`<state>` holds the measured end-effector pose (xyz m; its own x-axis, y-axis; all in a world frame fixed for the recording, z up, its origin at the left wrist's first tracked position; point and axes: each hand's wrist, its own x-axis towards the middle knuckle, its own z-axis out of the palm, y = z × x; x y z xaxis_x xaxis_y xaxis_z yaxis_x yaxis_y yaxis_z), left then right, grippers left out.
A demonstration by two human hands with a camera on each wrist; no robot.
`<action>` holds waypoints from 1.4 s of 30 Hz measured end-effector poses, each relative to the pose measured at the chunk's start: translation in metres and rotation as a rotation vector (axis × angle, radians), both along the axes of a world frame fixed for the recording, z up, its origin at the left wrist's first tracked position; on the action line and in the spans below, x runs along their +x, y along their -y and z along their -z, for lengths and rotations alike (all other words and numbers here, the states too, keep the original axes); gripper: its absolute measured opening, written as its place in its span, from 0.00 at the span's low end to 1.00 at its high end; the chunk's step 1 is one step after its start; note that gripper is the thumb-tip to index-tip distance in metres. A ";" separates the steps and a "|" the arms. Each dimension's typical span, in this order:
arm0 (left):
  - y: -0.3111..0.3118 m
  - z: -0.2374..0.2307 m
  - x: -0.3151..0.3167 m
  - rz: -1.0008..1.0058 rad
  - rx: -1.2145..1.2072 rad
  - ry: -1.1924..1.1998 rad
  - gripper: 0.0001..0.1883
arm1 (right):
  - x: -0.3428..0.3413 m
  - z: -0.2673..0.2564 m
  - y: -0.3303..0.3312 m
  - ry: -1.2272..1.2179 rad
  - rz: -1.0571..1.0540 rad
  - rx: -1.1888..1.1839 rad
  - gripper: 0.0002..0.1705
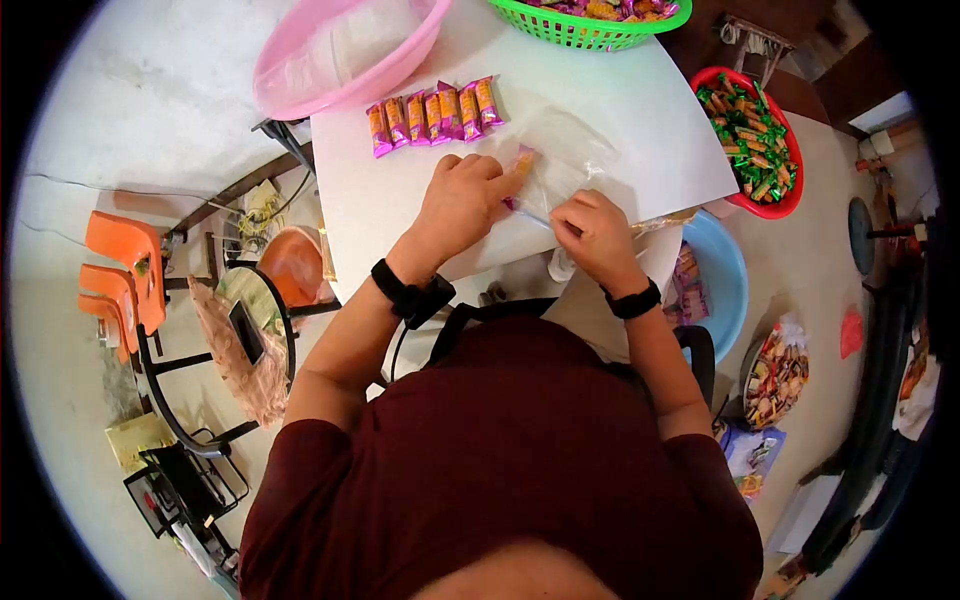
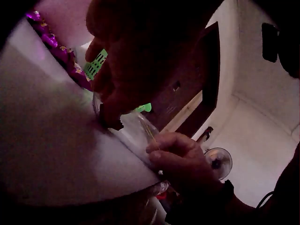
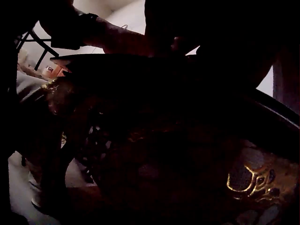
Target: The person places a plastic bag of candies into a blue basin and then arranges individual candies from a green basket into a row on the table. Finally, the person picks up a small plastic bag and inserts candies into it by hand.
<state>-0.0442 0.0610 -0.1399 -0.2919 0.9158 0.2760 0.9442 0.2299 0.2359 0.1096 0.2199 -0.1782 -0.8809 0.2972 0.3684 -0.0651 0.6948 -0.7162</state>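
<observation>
On the white table [image 1: 640, 110] lies a clear plastic bag [image 1: 575, 140], loosely spread. My left hand [image 1: 460, 205] holds a small purple-and-yellow wrapped snack [image 1: 525, 158] at the bag, the fingers covering part of the wrapper. The bag's near edge is pinched between the thumb and fingers of my right hand [image 1: 597, 235]. In the left wrist view, the right hand [image 2: 180, 157] grips the clear film [image 2: 133, 133], while the left hand [image 2: 136, 61] is a dark shape above it. Several matching snacks [image 1: 435, 115] form a row beyond the left hand. The right wrist view is mostly dark.
A pink basin [image 1: 275, 75] and a green basket [image 1: 600, 40] of snacks stand at the table's far side. To the right are a red basin [image 1: 795, 190] of green-wrapped sweets and, below the table edge, a blue basin [image 1: 735, 290] with purple packets. Orange chairs [image 1: 125, 255] stand left.
</observation>
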 end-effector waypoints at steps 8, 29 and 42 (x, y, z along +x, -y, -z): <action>-0.022 0.010 -0.002 -0.003 -0.058 -0.229 0.13 | 0.000 0.002 -0.003 -0.037 -0.017 0.004 0.01; -0.043 0.014 -0.016 -0.159 -0.095 -0.208 0.22 | -0.011 0.017 0.011 -0.154 0.181 0.178 0.04; 0.060 0.018 -0.113 -0.943 -0.001 0.108 0.18 | -0.013 0.024 0.009 -0.187 0.192 0.144 0.04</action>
<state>-0.1576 0.0010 -0.1579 -0.9353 0.2897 0.2034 0.3422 0.8868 0.3107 0.0971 0.2107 -0.2023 -0.7263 0.3849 0.5696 -0.0443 0.8007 -0.5975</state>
